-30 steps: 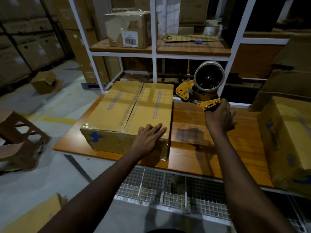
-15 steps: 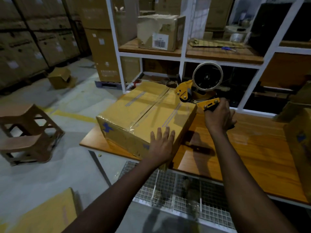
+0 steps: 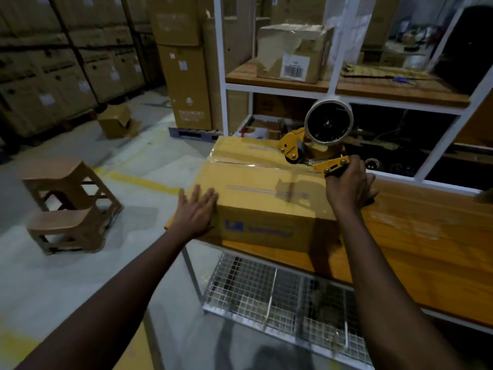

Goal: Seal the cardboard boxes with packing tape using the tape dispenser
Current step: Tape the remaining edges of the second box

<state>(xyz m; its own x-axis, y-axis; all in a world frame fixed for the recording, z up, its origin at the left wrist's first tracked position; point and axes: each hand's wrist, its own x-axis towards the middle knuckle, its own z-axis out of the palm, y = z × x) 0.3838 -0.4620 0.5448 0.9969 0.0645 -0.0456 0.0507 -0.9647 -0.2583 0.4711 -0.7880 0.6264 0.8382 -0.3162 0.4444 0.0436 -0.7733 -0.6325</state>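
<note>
A yellow-brown cardboard box [image 3: 256, 182] with blue print on its near side sits at the left end of the wooden table [image 3: 416, 241]. Clear tape runs along its top seam. My left hand [image 3: 196, 209] lies flat, fingers spread, against the box's near left corner. My right hand [image 3: 346, 186] grips the handle of the yellow tape dispenser [image 3: 314, 140], whose front roller rests on the box top near the right end of the seam. A nearly used-up tape roll sits on the dispenser.
A white-framed shelf [image 3: 330, 89] behind the table carries a torn box with a barcode label [image 3: 293, 54]. Two brown plastic stools [image 3: 69, 206] stand on the floor at left. A wire-mesh rack [image 3: 280, 292] hangs under the table. Stacked cartons line the far left wall.
The box has been turned about a quarter turn, so its seam now runs left to right. My left hand moved to its left corner; the dispenser has come down onto the box top.
</note>
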